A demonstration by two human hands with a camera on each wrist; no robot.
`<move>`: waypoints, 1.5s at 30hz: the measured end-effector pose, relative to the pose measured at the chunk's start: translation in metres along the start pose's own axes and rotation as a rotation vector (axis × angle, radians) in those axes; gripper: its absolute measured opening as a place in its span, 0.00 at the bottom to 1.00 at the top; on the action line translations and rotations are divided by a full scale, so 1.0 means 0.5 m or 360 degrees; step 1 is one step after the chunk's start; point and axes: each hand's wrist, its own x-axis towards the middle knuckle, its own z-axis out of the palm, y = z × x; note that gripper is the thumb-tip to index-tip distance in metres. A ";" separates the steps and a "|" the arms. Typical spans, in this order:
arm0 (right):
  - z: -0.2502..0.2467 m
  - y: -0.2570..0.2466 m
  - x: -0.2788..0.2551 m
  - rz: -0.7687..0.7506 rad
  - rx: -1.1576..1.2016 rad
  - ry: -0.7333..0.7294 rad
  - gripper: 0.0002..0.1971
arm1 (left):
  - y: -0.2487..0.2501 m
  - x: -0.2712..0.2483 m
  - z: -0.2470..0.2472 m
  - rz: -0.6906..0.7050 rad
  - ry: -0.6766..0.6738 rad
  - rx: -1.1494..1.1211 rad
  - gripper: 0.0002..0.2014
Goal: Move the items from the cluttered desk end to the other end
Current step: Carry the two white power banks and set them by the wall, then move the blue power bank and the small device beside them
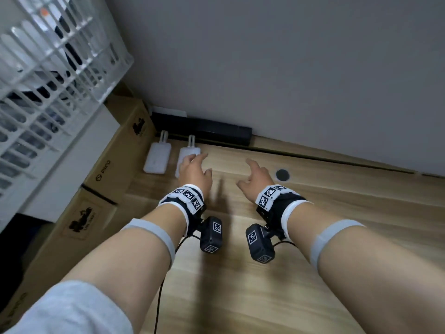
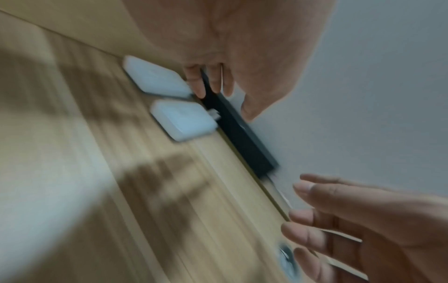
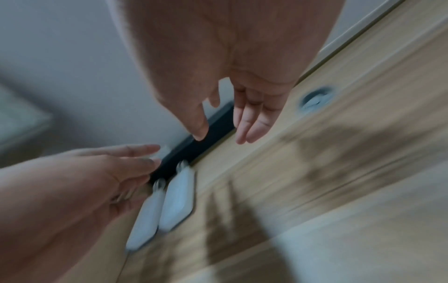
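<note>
Two white power banks lie side by side on the wooden desk (image 1: 240,273) near its far left corner: the left power bank (image 1: 157,158) and the right power bank (image 1: 188,152). Behind them a long black bar (image 1: 204,131) lies along the wall. My left hand (image 1: 193,168) hovers over the right power bank with fingers spread and nothing in it. My right hand (image 1: 252,175) floats open above bare desk to its right. In the blurred wrist views both power banks (image 2: 184,120) (image 3: 178,199) lie free, and the open fingers (image 3: 247,124) hang above the black bar (image 3: 194,151).
Brown cardboard boxes (image 1: 96,179) line the desk's left side, with a white slatted crate (image 1: 48,68) stacked above them. A round grey cable grommet (image 1: 282,175) sits in the desk right of my right hand. A grey wall (image 1: 289,68) closes the far edge.
</note>
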 end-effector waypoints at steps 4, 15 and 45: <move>-0.174 0.175 -0.145 0.0171 0.0197 0.0195 0.33 | 0.184 -0.144 0.105 0.0228 -0.0215 -0.0101 0.22; -0.624 0.801 -0.704 0.0601 0.0677 0.0781 0.11 | 0.712 -0.752 0.506 0.0622 -0.0821 -0.0404 0.15; -1.149 1.686 -1.079 0.1245 0.0832 0.1081 0.07 | 1.378 -1.228 1.269 0.0723 -0.1525 -0.0294 0.06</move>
